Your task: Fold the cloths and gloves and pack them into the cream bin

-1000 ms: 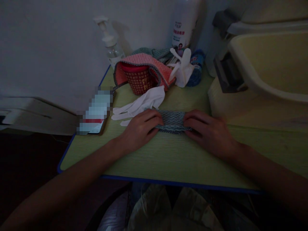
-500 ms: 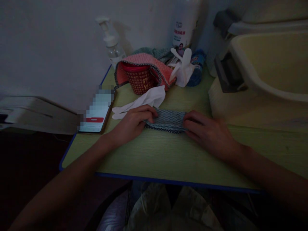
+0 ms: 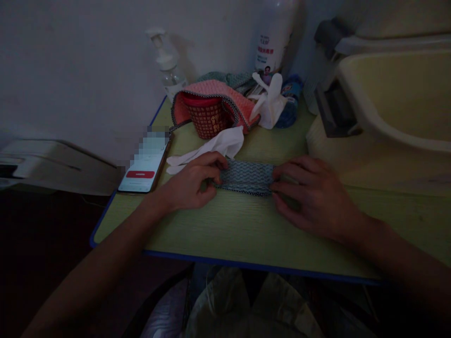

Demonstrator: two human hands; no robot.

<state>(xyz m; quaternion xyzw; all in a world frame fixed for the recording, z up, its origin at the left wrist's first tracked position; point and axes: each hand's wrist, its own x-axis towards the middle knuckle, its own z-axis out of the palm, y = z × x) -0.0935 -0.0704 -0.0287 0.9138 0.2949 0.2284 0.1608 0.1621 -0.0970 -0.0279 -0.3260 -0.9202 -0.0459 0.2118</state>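
A blue-grey textured cloth point(image 3: 247, 177), folded into a narrow strip with a dark checked edging, lies flat on the green table point(image 3: 225, 225). My left hand point(image 3: 197, 180) pinches its left end between thumb and fingers. At the right end, my right hand point(image 3: 310, 192) has thumb and fingertips closed on the cloth's edge. Just behind my left hand lies a white glove-like piece point(image 3: 214, 144), partly covered by that hand.
Behind are a dark red patterned cup point(image 3: 206, 117) under a pink cloth point(image 3: 207, 87), a pump bottle point(image 3: 169, 70), a white bottle point(image 3: 271, 42), a blue bottle point(image 3: 291, 101) and a crumpled white glove point(image 3: 273, 105). A phone point(image 3: 143, 164) lies left; a cream bin point(image 3: 380, 155) stands right.
My right hand has shifted slightly right and its fingers have spread a little. My left fingers have drawn to the cloth's left end. The cloth's top now looks flatter.
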